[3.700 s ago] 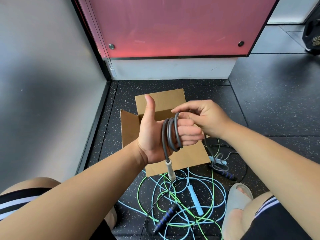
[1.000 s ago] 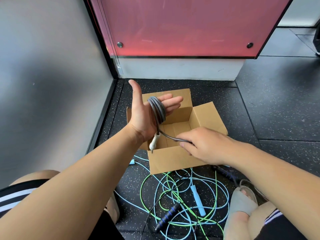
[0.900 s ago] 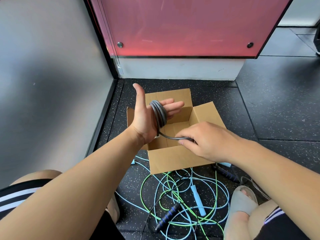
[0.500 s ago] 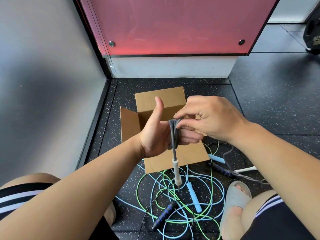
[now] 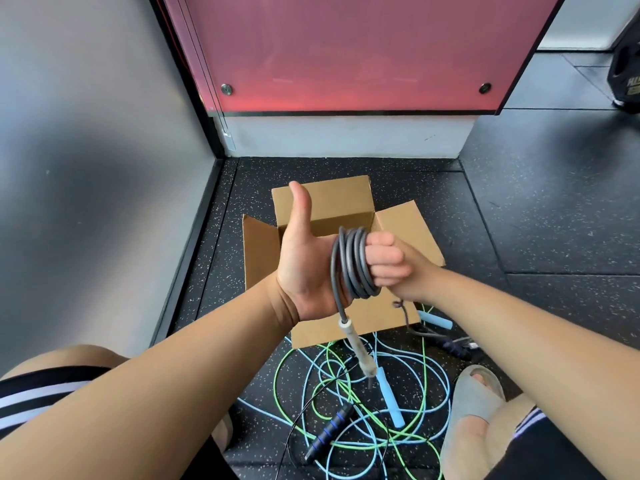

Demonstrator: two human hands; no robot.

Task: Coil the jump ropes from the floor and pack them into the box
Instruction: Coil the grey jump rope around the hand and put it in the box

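Directly over the open brown cardboard box [image 5: 325, 199], the left hand [image 5: 304, 271] is raised with its thumb up. The grey rubber jump rope [image 5: 349, 265] is wound in several turns round its fingers [image 5: 382, 261]. The coil's axis runs along those fingers, left to right. One pale handle [image 5: 358, 351] hangs from the coil toward the speckled black floor [image 5: 519, 202]. The right hand [image 5: 420, 271] sits just behind the coil, mostly hidden, so its grip cannot be told. The box lies below and beyond both hands, and packing calls for a short downward move. The hands screen the box interior, so its contents cannot be seen. The thin green rope [image 5: 280, 375], light-blue rope [image 5: 446, 393] and black rope [image 5: 294, 424] lie tangled on the floor beside the box.
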